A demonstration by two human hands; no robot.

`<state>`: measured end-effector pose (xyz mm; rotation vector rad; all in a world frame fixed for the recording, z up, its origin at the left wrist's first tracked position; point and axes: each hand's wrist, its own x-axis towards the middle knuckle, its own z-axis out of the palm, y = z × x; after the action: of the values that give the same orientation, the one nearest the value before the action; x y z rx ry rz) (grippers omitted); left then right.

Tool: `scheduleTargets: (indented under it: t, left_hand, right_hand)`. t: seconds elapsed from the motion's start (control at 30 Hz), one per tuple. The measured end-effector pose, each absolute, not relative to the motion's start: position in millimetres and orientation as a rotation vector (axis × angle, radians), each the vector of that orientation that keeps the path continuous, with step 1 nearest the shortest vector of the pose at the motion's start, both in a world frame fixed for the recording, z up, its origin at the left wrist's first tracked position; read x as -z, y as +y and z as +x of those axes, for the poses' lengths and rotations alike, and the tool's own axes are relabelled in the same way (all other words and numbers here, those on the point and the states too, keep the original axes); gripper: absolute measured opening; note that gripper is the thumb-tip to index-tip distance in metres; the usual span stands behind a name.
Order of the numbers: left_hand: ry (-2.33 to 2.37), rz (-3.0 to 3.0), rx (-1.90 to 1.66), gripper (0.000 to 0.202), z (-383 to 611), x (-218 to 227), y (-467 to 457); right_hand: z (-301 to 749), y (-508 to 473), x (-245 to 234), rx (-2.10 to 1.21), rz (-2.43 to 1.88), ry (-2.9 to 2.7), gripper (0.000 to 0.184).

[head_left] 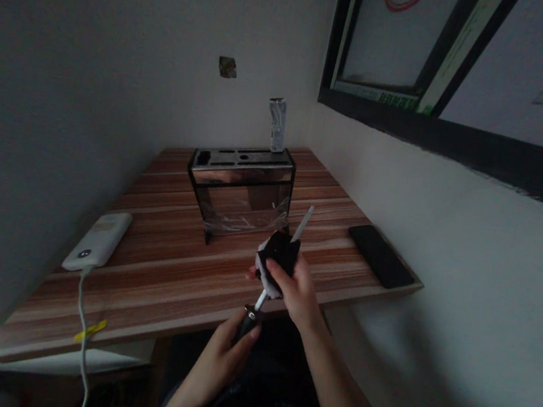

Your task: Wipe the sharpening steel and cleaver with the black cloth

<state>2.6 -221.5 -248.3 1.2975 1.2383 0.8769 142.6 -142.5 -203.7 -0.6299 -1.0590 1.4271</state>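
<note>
My left hand (pixel 231 346) is closed round the dark handle of a knife (pixel 303 224), low at the table's front edge. The blade slants up and to the right, its pale far end sticking out beyond a black cloth (pixel 282 253) with a whitish side. My right hand (pixel 297 288) is wrapped round this cloth, thumb on top, pressing it about the middle of the blade. The cloth covers that middle stretch. Just behind the hands stands a knife holder (pixel 244 159) with a slotted top, dark frame and clear, film-covered front.
On the wood-grain table (pixel 159 248) a white power bank (pixel 99 240) lies left, its white cable (pixel 83 318) hanging over the front edge past a yellow strip (pixel 90 330). A black phone (pixel 380 256) lies right by the wall. A grey-white upright object (pixel 277 125) stands at the holder's back.
</note>
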Motion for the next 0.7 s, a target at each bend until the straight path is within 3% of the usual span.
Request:
scheduleTargets:
  t: [0.13, 0.33, 0.7]
  left_hand:
    - [1.288, 1.372, -0.878, 0.043, -4, 253, -222]
    - [1.442, 1.325, -0.872, 0.056, -9, 258, -226]
    - [1.383, 1.295, -0.828, 0.052, -13, 260, -231]
  right_hand:
    - [145, -133, 199, -1.363, -0.638, -1.083, 0.03]
    - [151, -118, 194, -1.268, -0.637, -1.035, 0.029]
    - [159, -102, 179, -1.192, -0.64, -0.895, 0.032]
